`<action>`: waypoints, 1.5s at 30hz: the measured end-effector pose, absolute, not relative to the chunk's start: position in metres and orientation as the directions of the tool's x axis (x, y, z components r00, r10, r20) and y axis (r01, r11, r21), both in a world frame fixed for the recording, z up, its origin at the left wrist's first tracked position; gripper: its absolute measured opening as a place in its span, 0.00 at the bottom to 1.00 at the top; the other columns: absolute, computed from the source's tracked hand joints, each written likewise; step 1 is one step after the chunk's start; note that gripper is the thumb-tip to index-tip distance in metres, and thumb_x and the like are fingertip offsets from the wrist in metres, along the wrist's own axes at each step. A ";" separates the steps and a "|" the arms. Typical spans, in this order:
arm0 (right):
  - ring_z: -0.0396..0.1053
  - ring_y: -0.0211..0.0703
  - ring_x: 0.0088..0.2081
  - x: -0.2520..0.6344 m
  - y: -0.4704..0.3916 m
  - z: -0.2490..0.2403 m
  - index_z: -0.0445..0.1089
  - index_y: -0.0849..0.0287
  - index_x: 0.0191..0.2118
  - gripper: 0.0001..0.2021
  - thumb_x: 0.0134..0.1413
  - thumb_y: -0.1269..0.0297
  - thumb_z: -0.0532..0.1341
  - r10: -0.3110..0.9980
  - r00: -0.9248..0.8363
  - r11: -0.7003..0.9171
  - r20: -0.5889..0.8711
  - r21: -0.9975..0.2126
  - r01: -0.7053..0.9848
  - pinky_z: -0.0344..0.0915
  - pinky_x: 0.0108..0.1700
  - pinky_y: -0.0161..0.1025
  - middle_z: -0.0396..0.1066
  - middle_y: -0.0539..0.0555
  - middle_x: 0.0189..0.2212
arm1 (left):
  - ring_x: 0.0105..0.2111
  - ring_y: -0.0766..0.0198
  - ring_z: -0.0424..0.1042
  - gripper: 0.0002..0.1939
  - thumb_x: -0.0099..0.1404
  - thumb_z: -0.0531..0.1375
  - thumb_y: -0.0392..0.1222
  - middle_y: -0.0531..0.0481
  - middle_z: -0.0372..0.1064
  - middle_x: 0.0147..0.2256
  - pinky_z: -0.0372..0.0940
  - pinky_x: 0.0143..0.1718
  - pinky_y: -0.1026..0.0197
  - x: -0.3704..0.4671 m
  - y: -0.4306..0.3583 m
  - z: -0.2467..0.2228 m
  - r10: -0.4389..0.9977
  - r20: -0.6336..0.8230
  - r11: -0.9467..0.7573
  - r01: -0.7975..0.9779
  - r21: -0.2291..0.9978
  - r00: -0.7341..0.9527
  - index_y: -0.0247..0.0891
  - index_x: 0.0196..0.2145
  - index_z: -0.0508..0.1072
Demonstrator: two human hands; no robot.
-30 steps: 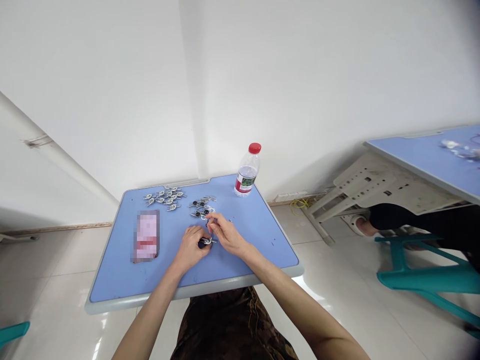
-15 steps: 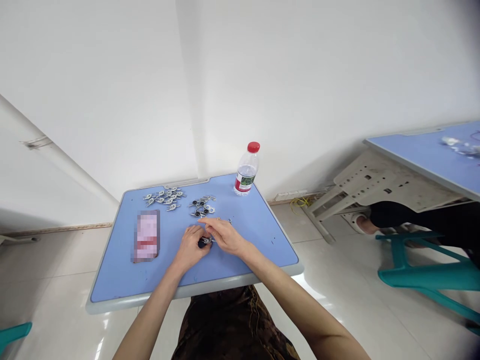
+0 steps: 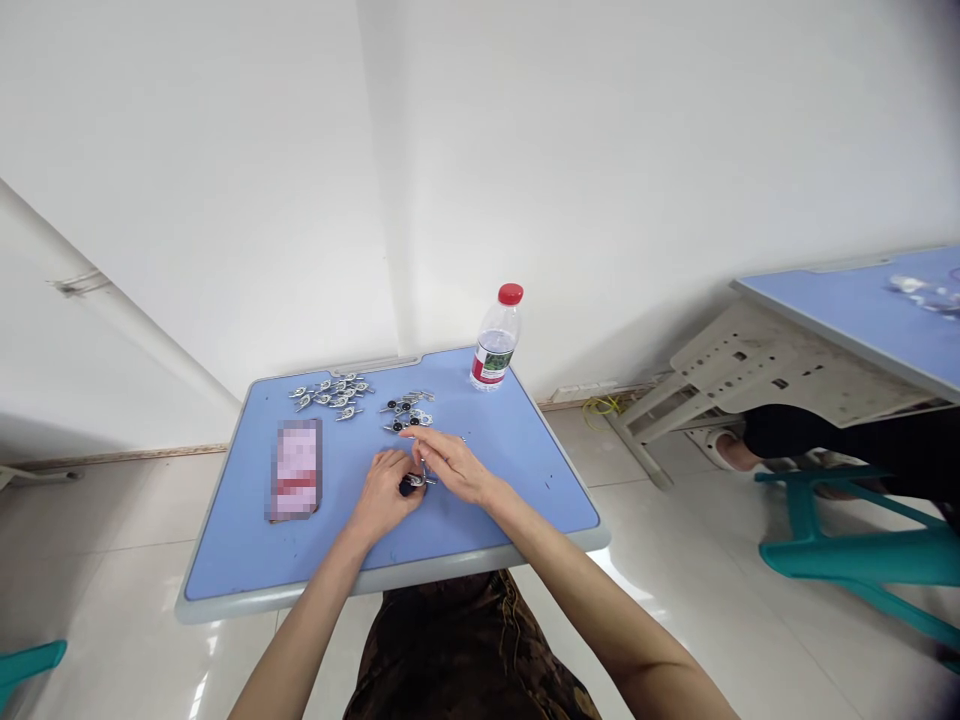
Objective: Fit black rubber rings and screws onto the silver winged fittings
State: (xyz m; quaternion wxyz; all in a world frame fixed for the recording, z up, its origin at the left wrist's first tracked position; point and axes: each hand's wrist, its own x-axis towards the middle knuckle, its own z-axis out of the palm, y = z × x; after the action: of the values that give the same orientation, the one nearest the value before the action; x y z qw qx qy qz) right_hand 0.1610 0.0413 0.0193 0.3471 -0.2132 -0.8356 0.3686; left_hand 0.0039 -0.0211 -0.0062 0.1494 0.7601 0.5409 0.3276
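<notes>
My left hand [image 3: 387, 492] rests near the front middle of the blue desk [image 3: 247, 560], its fingers curled round a small metal and black part [image 3: 415, 482]. Just to the right, my right hand [image 3: 454, 466] is over that part, thumb and fingers bent together on a thin piece too small to make out. Beyond my hands lie several metal parts with black round knobs [image 3: 405, 415]. A group of several silver metal parts [image 3: 334, 392] lies at the back left.
A phone [image 3: 297, 470], blurred out, lies on the left of the desk. A bottle with a red cap [image 3: 493, 350] stands at the back right. Another desk [image 3: 847, 310], a teal stool [image 3: 862, 550] and a person's leg [image 3: 817, 440] are at the right.
My right hand has shifted slightly, and more of the metal part shows between my hands. The whole view has moved a little. My left hand keeps its grasp.
</notes>
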 end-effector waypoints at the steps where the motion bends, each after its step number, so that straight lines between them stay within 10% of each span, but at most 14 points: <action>1: 0.67 0.38 0.33 0.163 0.042 0.021 0.61 0.55 0.56 0.17 0.66 0.64 0.45 0.604 -0.677 0.641 0.421 -0.761 0.099 0.65 0.41 0.39 0.69 0.51 0.32 | 0.35 0.59 0.67 0.06 0.55 0.59 0.30 0.51 0.68 0.30 0.60 0.40 0.55 0.004 -0.021 -0.006 0.920 0.337 -0.372 0.723 0.582 0.202 0.38 0.30 0.68; 15: 0.69 0.40 0.37 0.163 0.047 0.022 0.64 0.57 0.54 0.16 0.65 0.67 0.49 0.494 -0.645 0.802 0.583 -0.592 0.079 0.66 0.43 0.41 0.72 0.55 0.35 | 0.36 0.59 0.67 0.07 0.54 0.60 0.29 0.51 0.69 0.31 0.59 0.41 0.55 0.003 -0.021 -0.007 0.924 0.331 -0.361 0.713 0.601 0.190 0.38 0.29 0.68; 39: 0.70 0.39 0.35 0.159 0.048 0.015 0.72 0.57 0.43 0.10 0.61 0.63 0.56 0.590 -0.533 0.718 0.606 -0.696 0.003 0.69 0.38 0.37 0.73 0.54 0.34 | 0.37 0.57 0.68 0.07 0.54 0.60 0.29 0.50 0.70 0.32 0.60 0.41 0.54 0.003 -0.021 -0.009 0.911 0.365 -0.386 0.711 0.587 0.193 0.39 0.29 0.68; 45: 0.70 0.39 0.40 0.162 0.047 0.018 0.66 0.57 0.53 0.15 0.65 0.65 0.49 0.562 -0.589 0.702 0.581 -0.712 -0.033 0.69 0.43 0.39 0.72 0.56 0.39 | 0.36 0.58 0.69 0.06 0.54 0.60 0.29 0.51 0.69 0.30 0.60 0.41 0.54 0.004 -0.020 -0.008 0.909 0.363 -0.393 0.711 0.584 0.204 0.39 0.28 0.67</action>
State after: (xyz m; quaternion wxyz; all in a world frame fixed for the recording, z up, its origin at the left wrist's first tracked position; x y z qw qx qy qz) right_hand 0.1625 0.0466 0.0184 0.4238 -0.1612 -0.8193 0.3508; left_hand 0.0037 -0.0205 -0.0075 0.1459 0.7621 0.5312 0.3401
